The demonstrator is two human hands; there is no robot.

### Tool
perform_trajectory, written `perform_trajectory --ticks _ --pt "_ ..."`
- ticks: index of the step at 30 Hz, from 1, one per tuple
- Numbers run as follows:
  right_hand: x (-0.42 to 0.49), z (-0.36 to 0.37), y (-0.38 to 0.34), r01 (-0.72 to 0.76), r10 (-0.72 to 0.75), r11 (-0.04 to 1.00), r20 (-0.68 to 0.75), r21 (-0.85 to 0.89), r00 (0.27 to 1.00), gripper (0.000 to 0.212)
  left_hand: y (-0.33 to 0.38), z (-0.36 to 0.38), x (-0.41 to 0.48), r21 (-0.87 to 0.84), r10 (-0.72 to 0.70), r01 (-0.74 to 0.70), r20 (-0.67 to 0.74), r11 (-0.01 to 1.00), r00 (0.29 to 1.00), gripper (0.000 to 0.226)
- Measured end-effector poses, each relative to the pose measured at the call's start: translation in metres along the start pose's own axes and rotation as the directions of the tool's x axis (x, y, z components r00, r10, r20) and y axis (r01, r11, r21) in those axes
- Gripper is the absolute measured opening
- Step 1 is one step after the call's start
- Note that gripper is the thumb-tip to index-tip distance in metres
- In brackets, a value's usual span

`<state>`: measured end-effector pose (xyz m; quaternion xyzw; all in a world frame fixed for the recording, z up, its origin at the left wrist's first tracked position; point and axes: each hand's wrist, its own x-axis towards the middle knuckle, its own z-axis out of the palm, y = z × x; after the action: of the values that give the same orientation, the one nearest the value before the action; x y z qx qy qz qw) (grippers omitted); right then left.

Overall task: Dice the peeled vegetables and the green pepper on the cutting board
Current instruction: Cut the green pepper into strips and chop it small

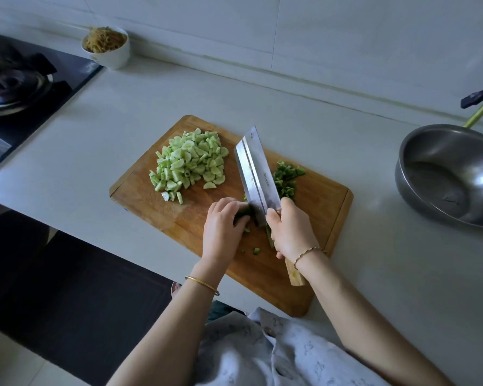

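the wooden cutting board [156,210] lies slantwise on the pale worktop [388,274]. the right hand [290,229] is wrapped round the handle of a broad cleaver [255,174], whose blade stands edge-down on the board. just left of the blade, the left hand [222,227] holds the uncut green pepper [244,214] down under curled fingers. on the blade's other side sits a small heap of diced pepper [286,176], with a few bits strewn near the hands. a bigger pile of pale green diced vegetables [191,160] fills the board's far left end. a steel bowl [418,151] stands off to the right, a white cup [115,57] of brown shreds by the wall, and a hob [25,87] at the left.
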<state>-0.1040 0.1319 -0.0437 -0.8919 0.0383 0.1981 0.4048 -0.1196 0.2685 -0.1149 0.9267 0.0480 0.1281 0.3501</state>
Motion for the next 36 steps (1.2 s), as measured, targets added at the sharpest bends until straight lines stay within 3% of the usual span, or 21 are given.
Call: perform_trajectory --ticks 4,22,36 --pt "-0.006 -0.003 0.002 0.050 -0.051 0.998 -0.010 -0.040 0.999 0.019 0.004 -0.001 -0.004 0.014 -0.024 0.024 -0.018 1.000 1.000 0.032" --pt "-0.018 -0.010 0.003 0.099 -0.092 0.987 0.055 -0.128 0.994 0.017 0.007 -0.001 -0.003 -0.018 -0.095 0.095 -0.034 0.995 0.995 0.008" --pt "-0.020 -0.004 -0.011 0.040 -0.020 0.978 0.103 -0.203 0.994 0.026 0.004 -0.003 -0.001 -0.048 -0.078 0.077 -0.027 0.996 0.997 0.006"
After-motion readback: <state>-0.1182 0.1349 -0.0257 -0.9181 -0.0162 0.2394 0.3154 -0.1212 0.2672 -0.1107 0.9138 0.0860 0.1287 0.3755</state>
